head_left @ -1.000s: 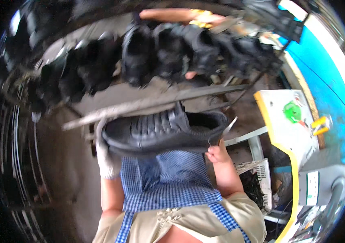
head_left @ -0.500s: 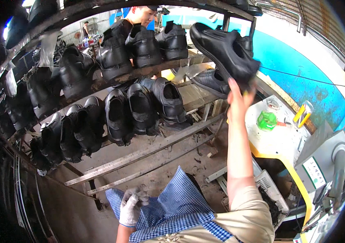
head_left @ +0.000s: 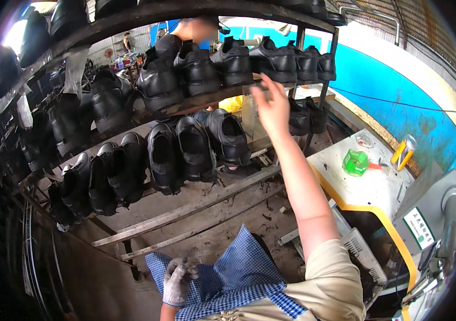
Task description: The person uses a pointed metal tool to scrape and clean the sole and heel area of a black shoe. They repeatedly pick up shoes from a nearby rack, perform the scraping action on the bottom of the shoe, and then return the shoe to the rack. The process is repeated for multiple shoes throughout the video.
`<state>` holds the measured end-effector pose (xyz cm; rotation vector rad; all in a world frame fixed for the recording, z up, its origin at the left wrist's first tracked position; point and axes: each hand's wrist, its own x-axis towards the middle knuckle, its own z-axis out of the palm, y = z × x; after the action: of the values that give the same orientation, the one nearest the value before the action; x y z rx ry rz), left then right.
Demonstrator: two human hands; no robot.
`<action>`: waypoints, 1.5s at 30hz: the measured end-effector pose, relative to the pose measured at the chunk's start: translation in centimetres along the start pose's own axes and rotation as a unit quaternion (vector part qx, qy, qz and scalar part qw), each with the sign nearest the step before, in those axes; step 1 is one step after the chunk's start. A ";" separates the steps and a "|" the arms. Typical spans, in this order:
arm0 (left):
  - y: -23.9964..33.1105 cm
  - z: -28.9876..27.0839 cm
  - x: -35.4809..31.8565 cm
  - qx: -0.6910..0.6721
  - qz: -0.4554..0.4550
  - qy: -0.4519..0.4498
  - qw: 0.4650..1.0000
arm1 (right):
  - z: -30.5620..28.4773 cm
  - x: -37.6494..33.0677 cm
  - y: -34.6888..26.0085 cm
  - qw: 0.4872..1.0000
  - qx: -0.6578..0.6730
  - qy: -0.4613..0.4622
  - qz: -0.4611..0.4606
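My bare right hand [head_left: 274,109] is raised in front of the rack, open and empty, with its fingers apart. Its fingertips are just below a black shoe [head_left: 275,61] that sits on the upper rail, beside other black shoes. Low in the view, my left hand [head_left: 178,283] wears a whitish knit glove with greyed fingertips. It rests by the blue checked apron [head_left: 244,262], fingers curled together; whatever they may hold cannot be made out. A row of black shoes [head_left: 190,147] leans on the rail below.
The metal rack's lower bars [head_left: 185,214] cross in front of me. To the right stands a white worktable [head_left: 340,171] with a yellow edge, a cut green plastic container [head_left: 355,162] and a yellow-labelled bottle [head_left: 402,153]. A grey machine [head_left: 426,214] stands beside it. Another person [head_left: 193,33] is behind the rack.
The black shoe that my right hand held is now on the upper rail, let go. The hand has moved left, away from the table side. My left hand stays low, fingers still curled.
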<state>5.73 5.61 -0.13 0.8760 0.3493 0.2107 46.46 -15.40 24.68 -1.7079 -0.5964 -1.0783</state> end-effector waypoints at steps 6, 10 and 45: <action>-0.7 1.3 -0.1 0.025 0.003 -0.010 1.000 | 3.8 2.0 -4.4 0.988 -0.147 -0.029 0.035; -0.7 2.2 -0.8 -0.008 -0.039 -0.022 0.999 | 3.8 3.8 -4.0 0.986 -0.124 -0.046 0.104; 1.0 5.0 3.0 -0.149 -0.235 -0.023 0.960 | -4.5 -32.1 -6.4 0.695 0.425 -0.507 0.281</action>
<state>10.37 3.69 2.94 0.4797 0.4583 -0.1948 24.24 -14.02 0.33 -1.3069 -0.9409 0.6636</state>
